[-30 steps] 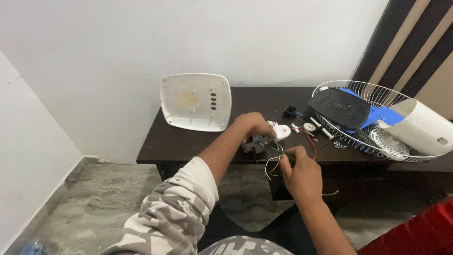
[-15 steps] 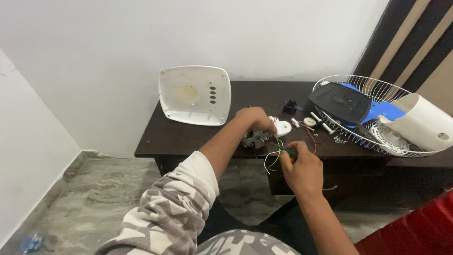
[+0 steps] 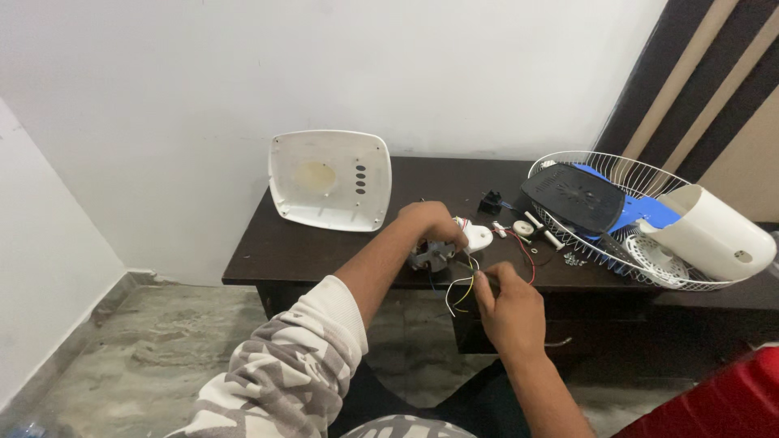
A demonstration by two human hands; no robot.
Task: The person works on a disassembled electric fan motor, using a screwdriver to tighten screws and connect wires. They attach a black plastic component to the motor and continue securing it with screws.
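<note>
My left hand (image 3: 432, 223) is closed over a small grey fan motor (image 3: 428, 255) near the front edge of the dark wooden table (image 3: 268, 255). A white plastic piece (image 3: 477, 237) lies just right of that hand. Coloured wires (image 3: 461, 290), yellow, green, white and red, trail from the motor over the table edge. My right hand (image 3: 507, 312) pinches the ends of these wires below the table's front edge.
A white fan base cover (image 3: 329, 180) leans against the wall at the back left. A wire fan guard (image 3: 629, 235) on the right holds a black plate (image 3: 576, 197), blue blades and a white motor housing (image 3: 712, 234). Small screws and parts (image 3: 519, 229) lie between.
The view has drifted slightly, and my right hand has shifted a little lower along the wires. My left hand stays on the motor.
</note>
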